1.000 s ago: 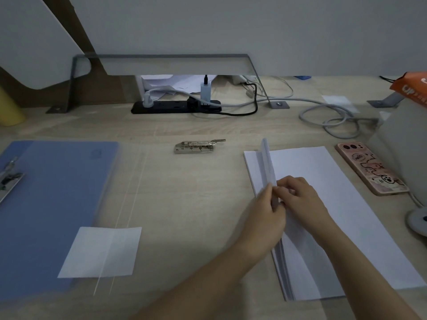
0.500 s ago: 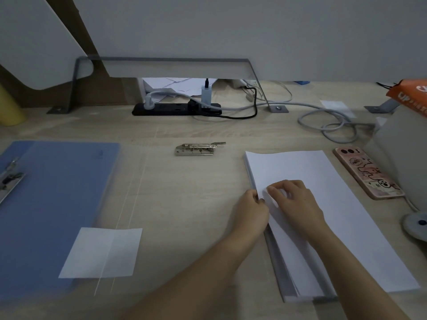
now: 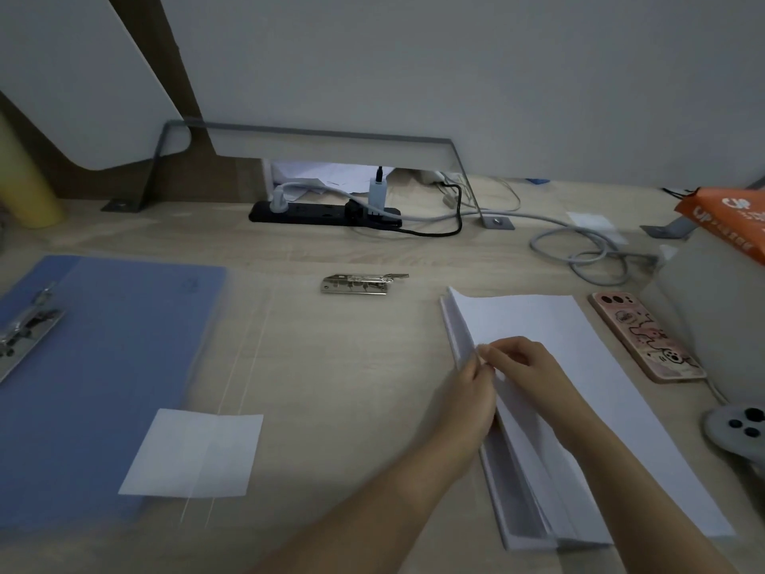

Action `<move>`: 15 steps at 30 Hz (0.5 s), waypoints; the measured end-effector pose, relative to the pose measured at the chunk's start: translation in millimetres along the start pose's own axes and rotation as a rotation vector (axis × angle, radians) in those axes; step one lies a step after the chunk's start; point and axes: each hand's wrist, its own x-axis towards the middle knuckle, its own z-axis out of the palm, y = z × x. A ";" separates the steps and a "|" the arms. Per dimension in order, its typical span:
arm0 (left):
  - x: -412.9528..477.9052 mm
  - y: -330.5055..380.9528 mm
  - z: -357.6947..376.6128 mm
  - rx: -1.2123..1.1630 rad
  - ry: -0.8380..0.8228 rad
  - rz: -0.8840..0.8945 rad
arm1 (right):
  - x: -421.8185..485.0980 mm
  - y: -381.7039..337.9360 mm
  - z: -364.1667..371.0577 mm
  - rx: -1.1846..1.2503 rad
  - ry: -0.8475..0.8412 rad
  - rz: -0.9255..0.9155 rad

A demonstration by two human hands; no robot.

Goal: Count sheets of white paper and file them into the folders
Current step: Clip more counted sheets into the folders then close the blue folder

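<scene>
Counting is going on and filing isn't happening yet, as far as I can judge. Nearest the camera, the left hand (image 3: 467,403) and right hand (image 3: 534,374) are meeting at the left edge of the stack (image 3: 538,321). Each is pinching the few top sheets, which are lifting off that edge in a little fan.

The stack is lying flat on the desk, thick and plain white, its edges squared apart from the raised bit. I'm guessing plenty of sheets are waiting underneath.

Well left of the stack, the folder (image 3: 103,345) is lying open, blue, with its clamp (image 3: 25,329) showing. Nothing full-size is sitting in it, just a small white slip (image 3: 194,453) overlapping its near corner. I'm only seeing one folder.

Just right of the stack a phone (image 3: 645,337) is lying face down. Beyond the stack's far left corner a loose clip (image 3: 356,282) is sitting. Far behind the stack, a power strip (image 3: 323,211) is running along the wall.
</scene>
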 end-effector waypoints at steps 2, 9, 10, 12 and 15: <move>-3.9 2.9 3.7 -0.052 -0.077 0.014 | -1.5 -2.3 -0.9 0.031 0.019 0.001; -7.8 -2.4 5.0 -0.125 -0.094 0.065 | -9.8 -7.8 -10.8 0.222 0.006 0.021; -8.1 -1.2 4.6 -0.108 -0.090 0.075 | -9.7 -7.3 -10.3 0.230 0.008 0.024; -7.7 0.1 4.1 -0.089 -0.082 0.074 | -9.5 -7.8 -8.4 0.231 0.016 0.021; -8.0 -0.6 4.6 -0.070 -0.061 0.072 | -7.4 -5.2 -4.0 0.193 0.036 0.012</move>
